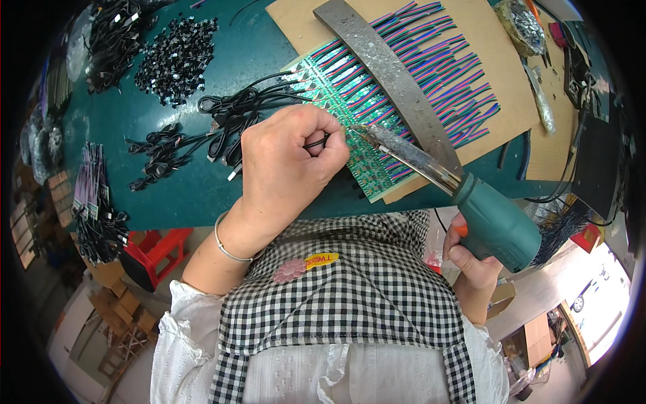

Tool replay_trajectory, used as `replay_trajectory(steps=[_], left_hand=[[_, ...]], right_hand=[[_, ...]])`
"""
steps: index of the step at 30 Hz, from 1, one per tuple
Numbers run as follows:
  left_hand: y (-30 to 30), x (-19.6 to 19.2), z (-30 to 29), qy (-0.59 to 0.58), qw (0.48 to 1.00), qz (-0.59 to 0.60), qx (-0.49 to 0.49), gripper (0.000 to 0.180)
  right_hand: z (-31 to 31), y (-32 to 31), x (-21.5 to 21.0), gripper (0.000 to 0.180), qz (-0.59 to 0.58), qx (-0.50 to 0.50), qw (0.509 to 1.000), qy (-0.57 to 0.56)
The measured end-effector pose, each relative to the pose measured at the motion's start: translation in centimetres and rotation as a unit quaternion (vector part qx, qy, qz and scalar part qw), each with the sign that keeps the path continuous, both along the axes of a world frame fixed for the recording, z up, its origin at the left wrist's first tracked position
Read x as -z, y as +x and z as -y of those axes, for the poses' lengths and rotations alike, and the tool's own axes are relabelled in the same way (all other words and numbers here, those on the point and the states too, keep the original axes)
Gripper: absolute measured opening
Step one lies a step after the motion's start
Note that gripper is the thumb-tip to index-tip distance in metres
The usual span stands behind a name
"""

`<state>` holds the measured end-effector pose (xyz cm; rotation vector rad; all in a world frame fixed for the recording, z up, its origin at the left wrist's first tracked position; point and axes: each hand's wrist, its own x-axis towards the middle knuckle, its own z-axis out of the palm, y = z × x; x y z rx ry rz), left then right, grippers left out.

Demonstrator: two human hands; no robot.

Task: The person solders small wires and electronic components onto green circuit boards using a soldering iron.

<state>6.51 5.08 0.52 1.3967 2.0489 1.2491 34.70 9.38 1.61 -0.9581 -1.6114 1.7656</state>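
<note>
My left hand [289, 151] is closed in a pinch on a black cable [316, 143], at the near left edge of a green circuit board panel [387, 174]. In my right hand [474, 264] is a green soldering gun [496, 222], gripped by its handle. Its metal tip reaches the panel right beside my left fingertips; whether it touches the cable's end is hidden. Rows of multicoloured wires [471, 87] run from the panel's far side. A curved grey metal bar [390, 74] lies across the panel and wires. Several black cables [232, 111] trail from the panel's left part.
Brown cardboard [511, 111] lies under the panel on the green table [269, 47]. At the left are a pile of small black parts [178, 60], cable bundles [118, 40] and wired strips [93, 182]. A red stool [161, 256] stands below the table edge.
</note>
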Motion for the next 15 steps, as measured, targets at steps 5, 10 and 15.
replay_trajectory(steps=[5, 10, 15], left_hand=[[0.1, 0.2, 0.2, 0.006, 1.0, -0.021, -0.006, 0.012], [0.3, 0.3, 0.2, 0.014, 0.999, -0.037, -0.006, 0.014], [0.2, 0.2, 0.2, 0.016, 0.999, -0.045, -0.002, 0.014]], right_hand=[[0.2, -0.5, -0.3, 0.049, 0.002, 0.012, 1.0, -0.017], [0.1, -0.6, -0.4, 0.049, -0.019, 0.007, 1.0, -0.017], [0.7, -0.9, -0.9, 0.057, -0.018, 0.072, 0.996, -0.058]])
